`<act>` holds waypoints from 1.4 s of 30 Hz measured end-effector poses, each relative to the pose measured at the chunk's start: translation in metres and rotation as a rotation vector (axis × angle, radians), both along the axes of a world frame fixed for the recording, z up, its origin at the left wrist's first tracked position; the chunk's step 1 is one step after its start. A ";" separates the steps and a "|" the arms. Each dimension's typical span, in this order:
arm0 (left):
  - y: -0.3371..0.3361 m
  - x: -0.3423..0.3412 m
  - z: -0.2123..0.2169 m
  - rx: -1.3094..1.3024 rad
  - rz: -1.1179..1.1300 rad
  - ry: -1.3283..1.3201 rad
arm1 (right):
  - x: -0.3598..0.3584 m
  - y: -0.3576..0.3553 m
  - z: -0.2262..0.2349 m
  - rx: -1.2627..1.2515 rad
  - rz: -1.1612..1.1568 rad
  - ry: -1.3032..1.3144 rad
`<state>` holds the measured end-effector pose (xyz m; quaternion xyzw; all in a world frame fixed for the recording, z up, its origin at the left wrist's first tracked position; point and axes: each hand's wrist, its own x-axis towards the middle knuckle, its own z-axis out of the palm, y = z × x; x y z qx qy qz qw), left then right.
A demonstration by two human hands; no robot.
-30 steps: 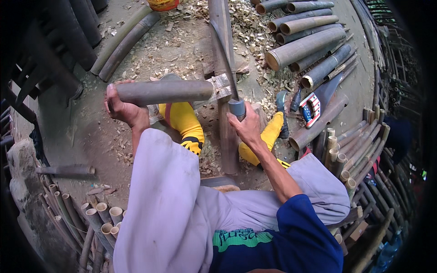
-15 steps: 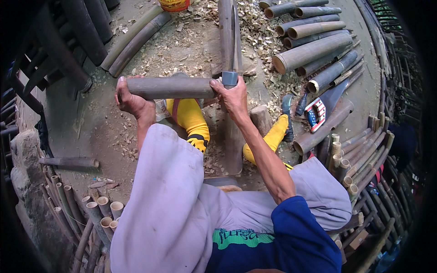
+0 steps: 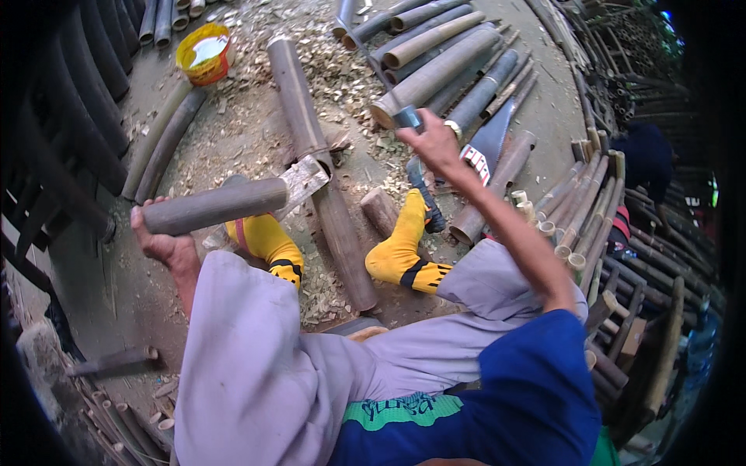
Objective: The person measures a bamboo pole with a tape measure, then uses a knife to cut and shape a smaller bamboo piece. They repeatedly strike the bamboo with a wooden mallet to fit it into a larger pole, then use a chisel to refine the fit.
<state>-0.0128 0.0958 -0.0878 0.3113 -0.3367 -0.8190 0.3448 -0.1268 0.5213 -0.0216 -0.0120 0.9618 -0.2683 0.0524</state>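
My left hand (image 3: 165,242) grips the left end of a short dark bamboo tube (image 3: 217,206), which lies crosswise above my left foot. Its right end meets a pale, chopped wooden piece (image 3: 305,180) beside a long bamboo pole (image 3: 342,241); whether it rests on that piece I cannot tell. To the right, my raised right hand (image 3: 434,144) is closed round the handle of a long knife (image 3: 407,118). The narrow blade points up and to the left, away from the tube, and looks blurred. Most of the handle is hidden in my fist.
Pale chips (image 3: 241,101) litter the ground. A yellow and red bucket (image 3: 224,71) with something white inside stands at far left. Cut bamboo tubes (image 3: 443,66) lie at far right, near a hand saw (image 3: 491,140). My yellow-socked feet (image 3: 398,245) flank the pole.
My right hand has left the tube's right end and lifted the knife up and to the right. My left hand still holds the tube, now slanting up to the right. The whole view has shifted.
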 end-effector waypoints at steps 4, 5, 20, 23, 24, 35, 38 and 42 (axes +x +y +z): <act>-0.012 0.004 0.039 -0.063 -0.090 0.136 | 0.008 0.099 0.081 0.312 0.066 -0.031; -0.017 0.007 0.053 -0.094 -0.093 0.159 | 0.015 0.117 0.097 0.342 0.099 -0.057; -0.022 -0.023 0.190 -0.773 -0.390 0.127 | -0.029 0.184 -0.005 0.302 0.038 0.245; -0.020 -0.027 0.198 -0.820 -0.517 0.045 | -0.066 0.177 -0.048 0.329 -0.023 0.174; -0.017 -0.029 0.207 -0.830 -0.560 0.005 | -0.079 0.178 -0.055 0.336 -0.037 0.162; 0.042 -0.058 0.214 -1.003 -0.874 -0.130 | -0.127 0.180 -0.118 0.419 -0.174 0.063; 0.065 -0.072 0.201 -0.923 -0.913 -0.126 | -0.120 0.182 -0.121 0.399 -0.253 0.002; 0.106 -0.096 0.187 -0.809 -0.977 -0.033 | -0.089 0.117 -0.088 0.063 -0.039 0.605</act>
